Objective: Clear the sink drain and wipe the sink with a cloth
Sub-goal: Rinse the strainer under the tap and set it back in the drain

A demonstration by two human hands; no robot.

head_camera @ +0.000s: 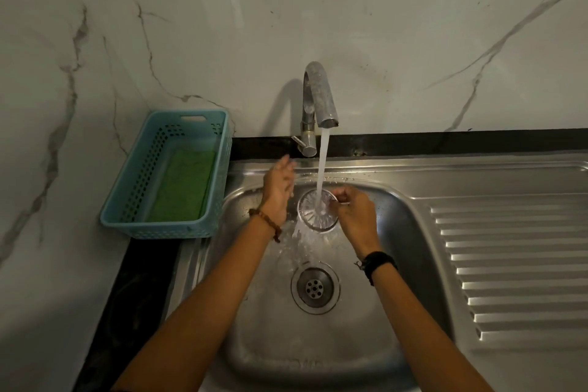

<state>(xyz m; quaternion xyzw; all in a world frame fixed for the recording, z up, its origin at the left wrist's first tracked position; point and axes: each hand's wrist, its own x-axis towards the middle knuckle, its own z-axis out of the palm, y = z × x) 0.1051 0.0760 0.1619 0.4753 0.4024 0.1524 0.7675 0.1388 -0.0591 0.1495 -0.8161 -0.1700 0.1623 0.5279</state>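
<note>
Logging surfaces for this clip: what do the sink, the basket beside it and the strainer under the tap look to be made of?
Sink: brushed stainless steel by its grey sheen and pressed drainer ridges.
Basket: light blue moulded plastic, matte, with punched holes.
Strainer, held in the right hand: looks like shiny metal with radial slots, though running water blurs it, so clear plastic is possible.

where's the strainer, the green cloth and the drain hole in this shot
strainer [313, 212]: head view, on its slotted disc, left of the falling water
green cloth [183, 184]: head view, middle of the cloth inside the blue basket
drain hole [315, 287]: head view, centre of the perforated drain in the sink floor
</note>
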